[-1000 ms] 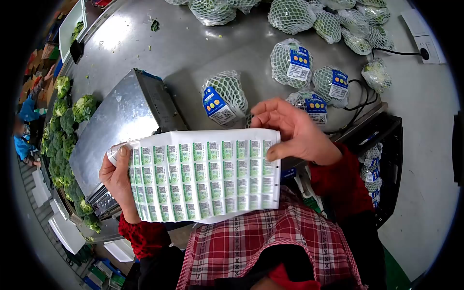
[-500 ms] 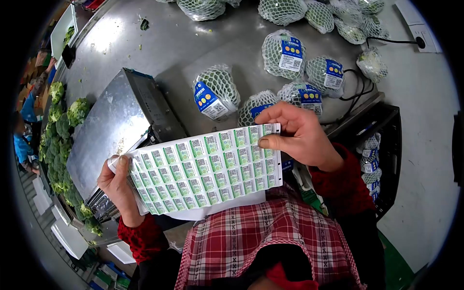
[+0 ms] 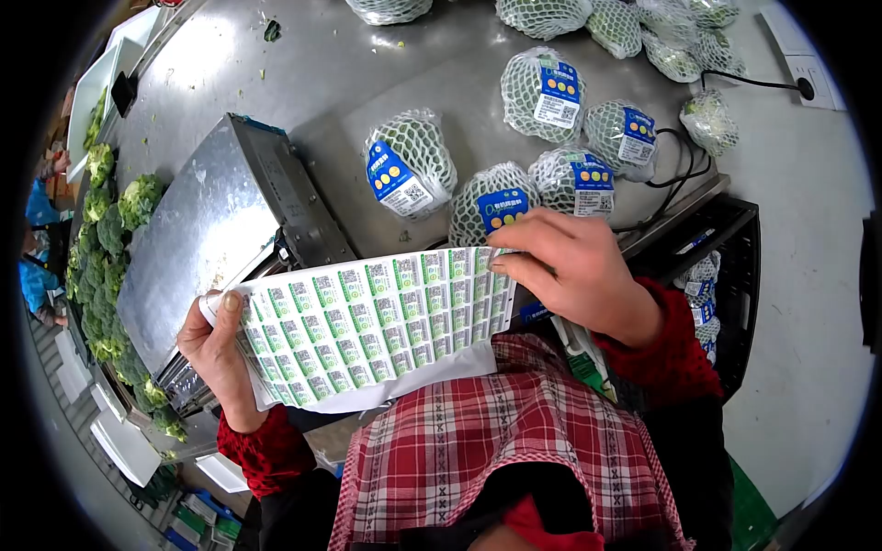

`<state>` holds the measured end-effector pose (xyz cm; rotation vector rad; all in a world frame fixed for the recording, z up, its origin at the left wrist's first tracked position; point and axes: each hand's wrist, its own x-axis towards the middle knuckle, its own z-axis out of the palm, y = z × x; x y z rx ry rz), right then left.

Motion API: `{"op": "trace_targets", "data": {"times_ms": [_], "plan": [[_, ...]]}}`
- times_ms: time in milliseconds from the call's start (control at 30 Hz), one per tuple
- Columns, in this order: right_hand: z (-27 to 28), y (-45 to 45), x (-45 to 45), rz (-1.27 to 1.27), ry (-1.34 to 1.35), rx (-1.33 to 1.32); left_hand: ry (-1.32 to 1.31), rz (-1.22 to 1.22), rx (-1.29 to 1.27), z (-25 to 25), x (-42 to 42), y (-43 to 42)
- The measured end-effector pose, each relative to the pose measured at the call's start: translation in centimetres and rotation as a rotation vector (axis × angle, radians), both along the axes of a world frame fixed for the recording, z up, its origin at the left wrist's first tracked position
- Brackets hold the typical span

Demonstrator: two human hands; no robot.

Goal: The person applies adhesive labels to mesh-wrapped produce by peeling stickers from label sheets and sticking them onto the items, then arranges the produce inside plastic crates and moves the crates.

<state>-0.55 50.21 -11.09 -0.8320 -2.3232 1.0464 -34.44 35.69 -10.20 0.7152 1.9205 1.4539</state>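
A white sheet [image 3: 377,321] with rows of small green and white stickers is stretched between my two hands, its right part curving. My left hand [image 3: 219,354] grips the left edge, thumb on top. At the upper right corner, the thumb and fingers of my right hand [image 3: 574,271] pinch the sheet. Just above that corner lies a net-wrapped vegetable with a blue label [image 3: 493,204]. Another labelled one [image 3: 411,165] is further left, and a wrapped piece [image 3: 571,182] sits behind my right hand.
A metal box [image 3: 207,216] stands on the steel table [image 3: 340,69], with broccoli heads [image 3: 110,266] along the left. More wrapped vegetables [image 3: 542,92] lie at the back. A black crate [image 3: 735,303] holds labelled packs at right, near a cable [image 3: 684,174]. A person in blue [image 3: 39,275] is at far left.
The sheet has tilted, and its right side now bends more. My right hand has shifted its pinch along the sheet's right end to the top corner. The view has shifted slightly.
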Motion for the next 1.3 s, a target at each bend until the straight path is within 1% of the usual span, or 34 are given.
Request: {"op": "trace_targets", "data": {"times_ms": [33, 100, 133, 200, 233, 300, 333, 367, 433, 467, 500, 567, 633, 667, 700, 767, 800, 833, 900, 933, 1000, 1033, 1100, 1133, 1167, 1233, 1300], "plan": [[-0.2, -0.1, -0.1, 0.003, -0.001, -0.001, -0.001, 0.003, -0.001, 0.0, 0.0, 0.0], [-1.0, -0.4, -0.3, -0.015, 0.041, 0.227, 0.011, 0.007, -0.052, -0.1, -0.1, -0.1], [-1.4, -0.6, -0.2, -0.012, 0.04, 0.226, 0.01, 0.011, -0.053, 0.0, -0.2, -0.3], [-1.8, -1.0, 0.1, 0.024, -0.028, 0.418, 0.014, -0.017, -0.089, 0.0, -0.2, -0.5], [-1.7, -1.2, 0.1, 0.031, -0.032, 0.418, 0.009, -0.011, -0.089, -0.1, -0.2, -0.7], [-1.7, -2.0, -0.3, 0.018, -0.108, 0.515, -0.011, -0.02, -0.098, -0.2, -0.2, -1.1], [-2.6, -2.9, -1.0, -0.025, -0.103, 0.563, -0.008, -0.008, -0.109, 0.0, 0.3, -1.1], [-2.9, -3.0, -1.2, -0.013, -0.11, 0.558, -0.018, 0.001, -0.113, 0.0, 0.5, -1.2], [-3.3, -2.9, -1.4, -0.13, 0.142, 0.118, 0.001, 0.032, -0.175, -0.4, 0.9, -1.8], [-4.2, -2.3, -1.1, -0.294, 0.168, -0.085, 0.014, 0.043, -0.173, -0.8, 0.5, -2.3], [-4.8, -1.1, -0.9, -0.499, 0.132, -0.444, 0.011, 0.046, -0.169, -0.8, 0.7, -2.6], [-8.2, 0.8, -0.9, -0.58, 0.162, -0.667, 0.028, 0.075, -0.16, -0.6, 1.0, -2.8], [-11.1, 1.0, -1.1, -0.54, 0.099, -0.593, 0.065, 0.075, -0.159, -0.7, 0.7, -3.3], [-11.9, 1.0, -1.2, -0.571, 0.08, -0.607, 0.072, 0.063, -0.156, -0.4, 0.6, -3.3], [-11.9, 0.9, -1.3, -0.57, 0.08, -0.608, 0.08, 0.05, -0.152, -0.2, 0.6, -3.4], [-11.7, 0.8, -1.5, -0.653, -0.041, -0.608, 0.077, 0.041, -0.158, -0.1, 0.5, -3.7], [-12.1, 0.9, -1.4, -0.62, -0.055, -0.551, 0.073, 0.031, -0.163, -0.1, 0.5, -3.9], [-12.3, 0.9, -1.3, -0.619, -0.055, -0.552, 0.074, 0.031, -0.164, -0.1, 0.6, -4.0], [-11.8, 1.0, -1.3, -0.508, -0.328, -0.371, 0.083, 0.036, -0.168, -0.1, 0.9, -3.9], [-11.2, 1.2, -1.4, -0.507, -0.328, -0.372, 0.084, 0.036, -0.169, -0.3, 0.9, -3.9], [-9.5, 2.0, -1.6, -0.426, -0.664, 0.064, 0.09, 0.067, -0.156, -0.7, 0.7, -3.9], [-8.7, 1.9, -1.5, -0.421, -0.666, 0.063, 0.088, 0.071, -0.159, -0.8, 0.6, -3.8], [-6.9, 0.5, -1.2, -0.187, -0.09, -0.307, 0.045, 0.053, -0.192, -0.8, 0.2, -3.6], [-5.8, -0.6, -2.0, -0.076, -0.022, -0.345, 0.039, 0.052, -0.175, -1.0, 0.0, -3.6], [-5.8, -1.6, -2.4, -0.02, -0.083, -0.275, 0.041, 0.05, -0.177, -1.1, 0.1, -3.8], [-6.9, -2.7, -2.2, 0.061, -0.068, -0.229, 0.048, 0.07, -0.163, -1.1, 0.5, -4.0], [-6.5, -3.1, -1.8, 0.024, -0.037, -0.192, 0.009, 0.021, -0.161, -1.0, 0.4, -4.1]]}}
